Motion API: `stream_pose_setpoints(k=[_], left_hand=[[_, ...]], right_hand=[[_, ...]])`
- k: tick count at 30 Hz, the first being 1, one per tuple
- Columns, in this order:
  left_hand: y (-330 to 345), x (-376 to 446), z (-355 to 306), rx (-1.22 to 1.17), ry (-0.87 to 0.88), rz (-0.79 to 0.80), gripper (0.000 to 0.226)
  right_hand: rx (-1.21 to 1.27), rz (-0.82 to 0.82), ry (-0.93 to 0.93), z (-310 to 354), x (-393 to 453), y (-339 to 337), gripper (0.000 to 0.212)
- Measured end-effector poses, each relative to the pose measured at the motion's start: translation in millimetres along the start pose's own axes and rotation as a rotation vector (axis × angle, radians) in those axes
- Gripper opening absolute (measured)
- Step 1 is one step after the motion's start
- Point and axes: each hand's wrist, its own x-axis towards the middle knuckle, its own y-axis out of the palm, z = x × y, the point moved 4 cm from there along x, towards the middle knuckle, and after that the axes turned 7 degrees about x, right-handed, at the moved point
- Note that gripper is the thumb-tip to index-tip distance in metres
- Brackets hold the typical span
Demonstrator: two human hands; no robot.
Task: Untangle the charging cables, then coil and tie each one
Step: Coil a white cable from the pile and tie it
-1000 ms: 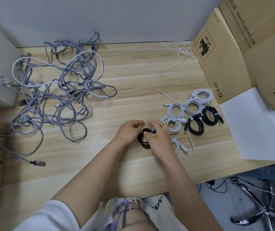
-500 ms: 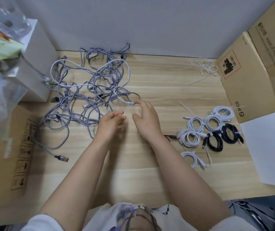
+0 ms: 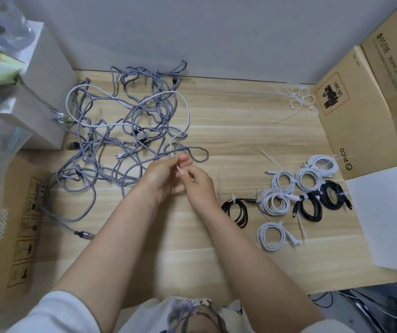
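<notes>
White charging cable [image 3: 183,109], smooth and thin, ends between our two hands; from there its length climbs toward twelve o'clock, arcs over and loops left to ten o'clock through the tangle of braided grey cables [image 3: 120,145]. Our left hand [image 3: 162,175] pinches the strand just above its plug end, and our right hand [image 3: 198,186], touching at four o'clock from it, curls its fingers round the tip. We judge the next pull must run toward six o'clock, along that long axis. Coiled and tied bundles, white [image 3: 274,202] and black [image 3: 237,211], lie at three o'clock on the wooden table [image 3: 228,131]; loose white ties [image 3: 297,99] lie at one o'clock beside a cardboard box [image 3: 356,121].
</notes>
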Motion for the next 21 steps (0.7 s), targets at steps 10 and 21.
stream_pose_setpoints(k=[10,21], left_hand=[[-10,14,-34,-0.352,0.11,-0.021,0.026],[-5,1,-25,-0.419,0.052,0.077,0.027]], right_hand=[[0.211,-0.158,0.068,-58,-27,-52,0.02],[0.893,0.007,-0.123,49,-28,-54,0.028]])
